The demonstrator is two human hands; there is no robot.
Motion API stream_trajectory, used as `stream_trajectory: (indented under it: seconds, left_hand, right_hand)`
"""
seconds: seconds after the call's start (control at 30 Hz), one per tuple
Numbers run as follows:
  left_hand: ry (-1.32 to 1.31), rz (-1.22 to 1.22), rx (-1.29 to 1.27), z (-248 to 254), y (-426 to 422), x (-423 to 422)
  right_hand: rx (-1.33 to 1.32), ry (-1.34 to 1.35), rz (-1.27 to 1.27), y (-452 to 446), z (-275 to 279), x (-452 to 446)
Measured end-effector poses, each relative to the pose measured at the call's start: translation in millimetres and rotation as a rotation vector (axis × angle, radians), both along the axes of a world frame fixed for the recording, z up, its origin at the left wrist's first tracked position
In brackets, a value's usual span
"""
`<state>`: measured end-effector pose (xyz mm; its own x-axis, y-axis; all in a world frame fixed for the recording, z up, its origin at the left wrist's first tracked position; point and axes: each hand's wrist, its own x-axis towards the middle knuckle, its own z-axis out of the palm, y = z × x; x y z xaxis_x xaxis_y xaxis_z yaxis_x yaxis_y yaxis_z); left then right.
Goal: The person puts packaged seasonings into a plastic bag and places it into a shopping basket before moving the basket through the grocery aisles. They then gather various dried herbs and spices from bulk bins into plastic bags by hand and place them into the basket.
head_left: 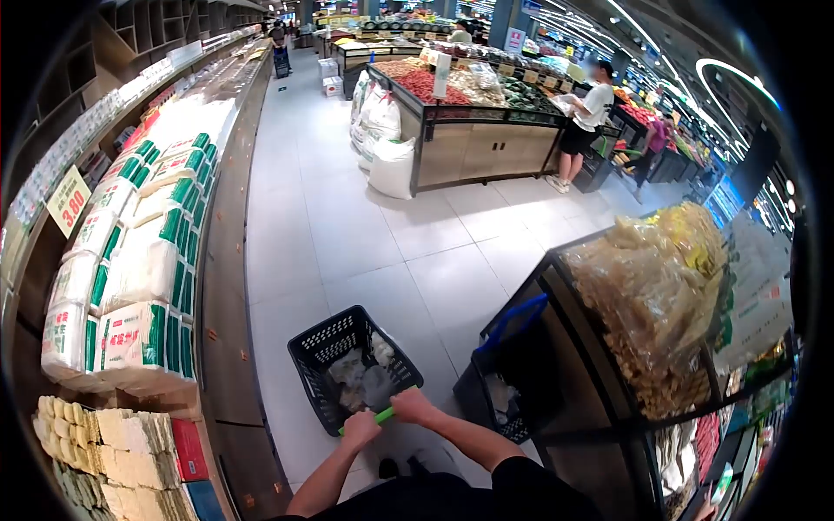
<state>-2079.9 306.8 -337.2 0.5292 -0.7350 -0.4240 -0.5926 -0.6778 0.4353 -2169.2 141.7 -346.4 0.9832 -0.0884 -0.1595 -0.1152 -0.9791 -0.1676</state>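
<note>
left hand (360, 429), right hand (413, 406): fingers wrapped round green bar (382, 416). basket (323, 346) on floor (365, 239), bags (347, 369) inside; blue-handled bin (473, 386) near on right. basket might bump bin if hands swing it right.

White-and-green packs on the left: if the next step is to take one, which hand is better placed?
Probably the left hand: it grips the green handle on the side nearer the white-and-green packs. The right hand holds the same handle, farther from them.
</note>
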Motion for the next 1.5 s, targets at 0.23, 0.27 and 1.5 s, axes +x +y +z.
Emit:
stream_trajectory:
  seconds: [0.23,0.27,1.5]
  left_hand:
    - [-0.003,-0.027,0.025,-6.0,-28.3,118.6]
    - [-0.025,-0.028,0.021,-2.2,-36.6,131.5]
    - [0.248,1.991,-0.554,-120.9,-73.5,281.2]
  right_hand:
    - [0.057,-0.001,0.178,-42.8,-6.8,119.0]
    - [0.065,-0.02,0.189,-48.6,-2.6,139.7]
    - [0.045,0.065,0.633,-194.0,-8.6,611.5]
